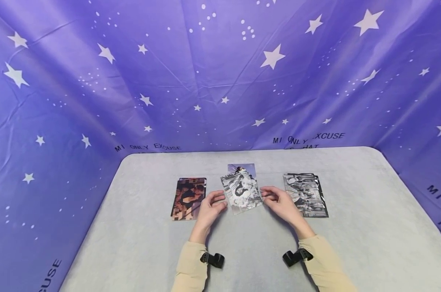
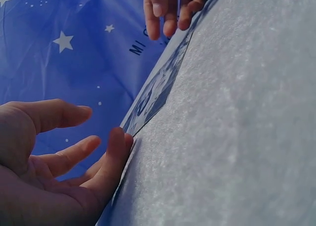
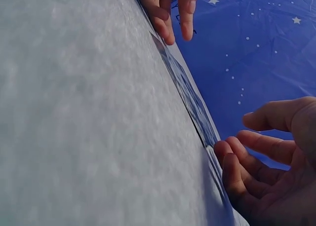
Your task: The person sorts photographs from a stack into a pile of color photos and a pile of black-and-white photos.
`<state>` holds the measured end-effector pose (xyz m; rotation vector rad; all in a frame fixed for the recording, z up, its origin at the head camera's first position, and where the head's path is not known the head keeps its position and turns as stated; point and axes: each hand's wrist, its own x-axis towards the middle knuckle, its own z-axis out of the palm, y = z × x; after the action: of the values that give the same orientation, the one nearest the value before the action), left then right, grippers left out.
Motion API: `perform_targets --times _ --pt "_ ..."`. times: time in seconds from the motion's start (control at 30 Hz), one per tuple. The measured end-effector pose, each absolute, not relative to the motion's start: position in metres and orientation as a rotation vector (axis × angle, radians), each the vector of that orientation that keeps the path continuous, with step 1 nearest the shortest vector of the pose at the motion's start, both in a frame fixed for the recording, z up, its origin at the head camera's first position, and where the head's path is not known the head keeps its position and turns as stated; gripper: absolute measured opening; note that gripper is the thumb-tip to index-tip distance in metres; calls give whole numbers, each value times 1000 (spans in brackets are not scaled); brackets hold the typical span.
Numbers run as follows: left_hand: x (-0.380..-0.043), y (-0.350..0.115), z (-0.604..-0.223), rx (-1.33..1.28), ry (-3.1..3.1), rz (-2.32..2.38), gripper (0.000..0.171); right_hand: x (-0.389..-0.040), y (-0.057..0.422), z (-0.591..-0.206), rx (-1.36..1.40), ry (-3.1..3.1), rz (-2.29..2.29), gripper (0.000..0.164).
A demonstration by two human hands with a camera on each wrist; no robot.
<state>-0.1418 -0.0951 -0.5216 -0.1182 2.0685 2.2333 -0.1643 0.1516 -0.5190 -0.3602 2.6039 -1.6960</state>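
A black-and-white picture card (image 1: 240, 194) lies tilted on the table, overlapping a card with a bluish picture (image 1: 241, 167) behind it. At its left edge is my left hand (image 1: 212, 207), fingers loosely bent and thumb apart from them. My right hand (image 1: 280, 201) is at the opposite edge in the same relaxed shape. In the left wrist view, fingertips of the left hand (image 2: 69, 157) come right up to the card's corner (image 2: 148, 105). The right wrist view has the right hand's fingertips (image 3: 223, 148) at the other end of the card (image 3: 190, 97). Neither hand pinches it.
A pile of brownish picture cards (image 1: 188, 198) lies left of the left hand. Another pile, of black-and-white cards (image 1: 308, 196), lies beside the right hand and forearm. The grey table (image 1: 249, 259) meets a purple star-printed cloth (image 1: 205, 81) at its back and sides.
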Motion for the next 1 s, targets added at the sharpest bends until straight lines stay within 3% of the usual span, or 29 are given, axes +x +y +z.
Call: perform_targets --times 0.63,1.0 --pt "-141 -91 -510 -109 2039 2215 46 -161 136 -511 -163 2598 -1659 55" --pt "-142 -90 -522 -162 1906 2299 66 -155 138 -511 -153 2422 -1841 58"
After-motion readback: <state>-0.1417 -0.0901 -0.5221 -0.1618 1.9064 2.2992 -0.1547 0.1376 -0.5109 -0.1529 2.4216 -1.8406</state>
